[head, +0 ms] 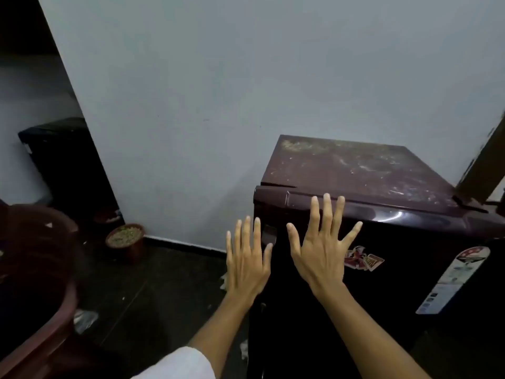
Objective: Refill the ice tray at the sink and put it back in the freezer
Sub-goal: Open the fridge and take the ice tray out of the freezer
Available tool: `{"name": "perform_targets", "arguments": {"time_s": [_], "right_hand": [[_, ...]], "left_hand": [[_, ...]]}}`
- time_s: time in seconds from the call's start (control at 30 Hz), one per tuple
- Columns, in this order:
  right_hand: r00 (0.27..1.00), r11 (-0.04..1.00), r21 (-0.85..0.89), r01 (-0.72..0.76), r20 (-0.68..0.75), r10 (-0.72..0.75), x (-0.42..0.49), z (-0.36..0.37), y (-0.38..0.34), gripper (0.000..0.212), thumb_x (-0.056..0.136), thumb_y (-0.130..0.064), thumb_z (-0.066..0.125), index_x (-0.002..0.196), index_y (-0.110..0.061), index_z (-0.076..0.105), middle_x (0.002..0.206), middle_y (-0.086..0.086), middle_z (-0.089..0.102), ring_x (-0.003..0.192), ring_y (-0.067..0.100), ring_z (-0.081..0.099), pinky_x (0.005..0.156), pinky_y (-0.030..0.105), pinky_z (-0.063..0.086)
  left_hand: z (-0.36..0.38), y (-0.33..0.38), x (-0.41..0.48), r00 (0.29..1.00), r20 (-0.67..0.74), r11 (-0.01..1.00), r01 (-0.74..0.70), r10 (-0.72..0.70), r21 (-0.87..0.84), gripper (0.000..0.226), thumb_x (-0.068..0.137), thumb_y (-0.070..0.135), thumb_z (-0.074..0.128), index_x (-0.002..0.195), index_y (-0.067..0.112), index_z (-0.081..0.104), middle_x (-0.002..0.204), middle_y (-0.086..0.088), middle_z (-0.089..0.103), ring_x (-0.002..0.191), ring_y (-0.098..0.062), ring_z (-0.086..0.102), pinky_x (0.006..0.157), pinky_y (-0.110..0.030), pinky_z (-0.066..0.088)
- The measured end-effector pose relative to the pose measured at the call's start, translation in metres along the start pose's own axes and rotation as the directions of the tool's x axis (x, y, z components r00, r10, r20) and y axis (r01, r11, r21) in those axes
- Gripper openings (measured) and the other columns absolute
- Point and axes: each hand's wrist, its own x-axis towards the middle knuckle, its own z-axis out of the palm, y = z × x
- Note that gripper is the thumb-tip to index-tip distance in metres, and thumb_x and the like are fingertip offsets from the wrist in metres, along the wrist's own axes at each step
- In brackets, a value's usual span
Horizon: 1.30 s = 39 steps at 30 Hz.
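Observation:
A small dark maroon fridge (pixel 382 283) stands against the pale wall with its door closed and its dusty top (pixel 355 168) bare. My left hand (pixel 247 258) is held out flat with fingers spread, at the door's left edge. My right hand (pixel 321 250) is also spread flat in front of the upper door, fingertips near the top rim. Neither hand holds anything. No ice tray or sink is in view.
Stickers (pixel 363 259) and a rating label (pixel 453 280) mark the door. A maroon plastic chair (pixel 35 269) sits at the left. A small round pot (pixel 125 239) rests on the dark floor by the wall. A black bin (pixel 62 160) stands further back left. Paper scraps litter the floor.

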Motion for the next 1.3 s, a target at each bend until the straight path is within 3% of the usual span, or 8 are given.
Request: {"name": "perform_targets", "arguments": {"time_s": [0.13, 0.3, 0.4, 0.53, 0.63, 0.97, 1.13, 1.3], "right_hand": [[0.995, 0.998, 0.01, -0.056, 0.08, 0.055, -0.037, 0.02, -0.015, 0.077, 0.094, -0.06, 0.037, 0.155, -0.015, 0.024, 0.159, 0.008, 0.024, 0.149, 0.03, 0.017, 0.114, 0.068, 0.014], [0.982, 0.98, 0.14, -0.141, 0.145, 0.12, -0.063, 0.035, -0.036, 0.074, 0.091, -0.062, 0.049, 0.147, -0.017, 0.034, 0.144, 0.006, 0.04, 0.131, 0.026, 0.04, 0.103, 0.051, 0.039], [0.945, 0.856, 0.411, -0.314, 0.219, 0.241, -0.065, 0.042, -0.048, 0.07, 0.089, -0.053, 0.06, 0.145, -0.02, 0.032, 0.135, -0.002, 0.045, 0.123, 0.015, 0.045, 0.094, 0.03, 0.045], [0.859, 0.58, 0.634, -0.511, 0.394, 0.326, -0.053, 0.054, -0.054, 0.073, 0.085, -0.039, 0.073, 0.143, -0.022, 0.031, 0.125, -0.011, 0.046, 0.114, 0.003, 0.046, 0.085, 0.009, 0.036], [0.845, 0.568, 0.631, -0.529, 0.453, 0.283, -0.046, 0.062, -0.052, 0.058, 0.085, -0.031, 0.075, 0.133, -0.017, 0.045, 0.117, -0.009, 0.056, 0.106, 0.002, 0.055, 0.079, 0.002, 0.041], [0.765, 0.635, 0.505, -0.585, 0.603, 0.226, -0.024, 0.058, -0.038, 0.026, 0.081, -0.029, 0.08, 0.098, -0.011, 0.07, 0.094, -0.001, 0.074, 0.092, 0.011, 0.069, 0.087, 0.034, 0.057], [0.742, 0.598, 0.486, -0.637, 0.596, 0.306, -0.036, 0.06, -0.047, 0.038, 0.082, -0.029, 0.079, 0.113, -0.009, 0.069, 0.107, 0.004, 0.073, 0.105, 0.015, 0.068, 0.094, 0.036, 0.055], [0.747, 0.605, 0.477, -0.637, 0.576, 0.333, -0.031, 0.058, -0.052, 0.049, 0.084, -0.031, 0.076, 0.124, -0.007, 0.063, 0.118, 0.007, 0.07, 0.116, 0.016, 0.063, 0.099, 0.034, 0.053]], "left_hand": [[0.022, -0.009, -0.044, 0.986, 0.088, 0.987, 0.148, -0.143, -0.055, 0.064, 0.101, 0.046, 0.024, 0.151, 0.009, 0.04, 0.153, -0.013, 0.046, 0.144, -0.028, 0.04, 0.118, -0.051, 0.032], [0.045, -0.022, -0.064, 0.958, 0.261, 0.95, 0.187, -0.12, -0.249, 0.059, 0.105, 0.042, 0.03, 0.158, 0.016, 0.025, 0.162, -0.003, 0.03, 0.151, -0.016, 0.026, 0.124, -0.037, 0.022], [0.056, -0.024, -0.065, 0.915, 0.389, 0.774, 0.324, -0.109, -0.545, 0.06, 0.105, 0.037, 0.043, 0.159, 0.023, 0.021, 0.163, 0.003, 0.027, 0.15, -0.011, 0.025, 0.121, -0.036, 0.031], [0.069, -0.029, -0.057, 0.882, 0.43, 0.585, 0.456, -0.193, -0.671, 0.049, 0.104, 0.033, 0.048, 0.151, 0.021, 0.041, 0.15, 0.002, 0.049, 0.14, -0.011, 0.043, 0.115, -0.041, 0.04], [0.077, -0.036, -0.05, 0.865, 0.469, 0.519, 0.488, -0.178, -0.702, 0.044, 0.103, 0.031, 0.05, 0.144, 0.016, 0.051, 0.138, -0.001, 0.061, 0.129, -0.014, 0.055, 0.108, -0.04, 0.047], [0.092, -0.064, -0.039, 0.864, 0.485, 0.446, 0.489, -0.132, -0.749, 0.033, 0.098, 0.029, 0.062, 0.127, 0.012, 0.064, 0.113, 0.007, 0.069, 0.102, 0.004, 0.063, 0.09, -0.009, 0.049], [0.096, -0.065, -0.049, 0.855, 0.502, 0.422, 0.506, -0.13, -0.752, 0.036, 0.098, 0.032, 0.062, 0.127, 0.011, 0.063, 0.105, 0.017, 0.064, 0.096, 0.017, 0.059, 0.085, -0.003, 0.046], [0.094, -0.065, -0.04, 0.869, 0.478, 0.443, 0.482, -0.129, -0.756, 0.041, 0.097, 0.039, 0.06, 0.129, 0.012, 0.063, 0.111, 0.01, 0.067, 0.104, 0.0, 0.063, 0.089, -0.009, 0.048]]}}
